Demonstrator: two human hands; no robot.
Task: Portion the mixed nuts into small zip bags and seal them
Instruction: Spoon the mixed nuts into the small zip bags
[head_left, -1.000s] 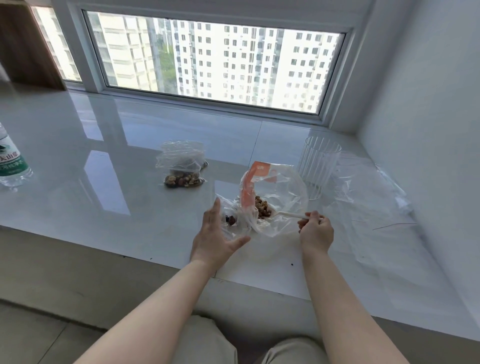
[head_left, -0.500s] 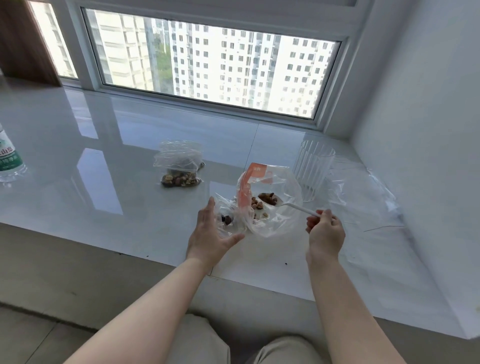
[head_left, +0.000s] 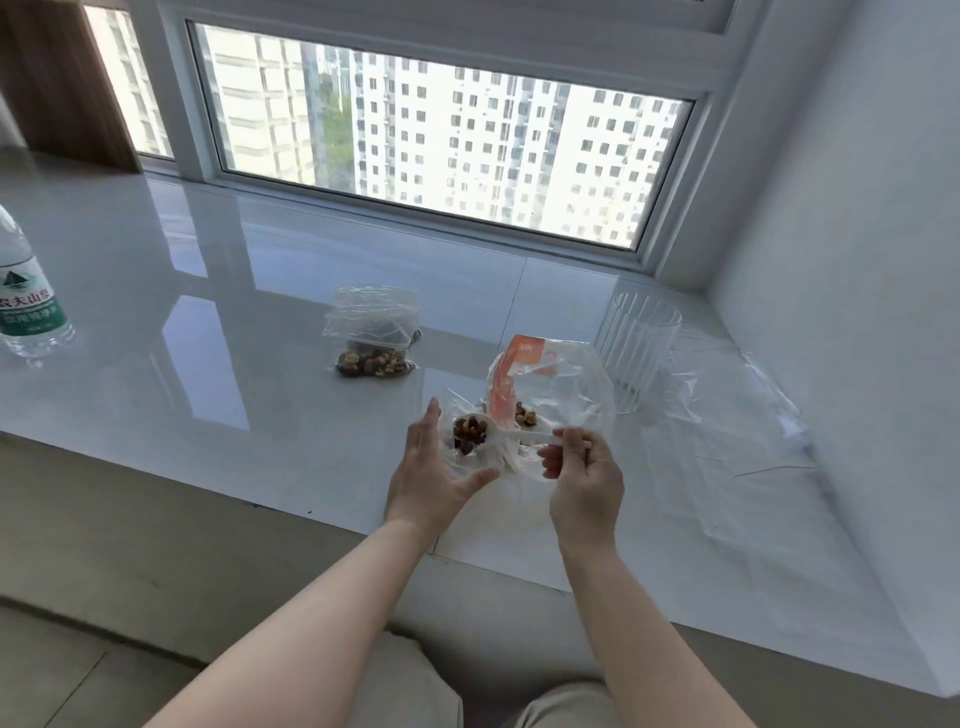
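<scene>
Left hand (head_left: 434, 467) holds my small zip bag (head_left: 470, 457) open; right hand (head_left: 582, 470) pinches the loaded spoon (head_left: 498, 434); tilting early would likely scatter nuts (head_left: 470, 431) across the counter (head_left: 260, 364).

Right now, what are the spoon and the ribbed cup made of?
The spoon looks like thin white plastic, matte and opaque. The ribbed cup is clear and glossy; the sill shows straight through it. It could be glass or hard plastic, I cannot tell which.
</scene>
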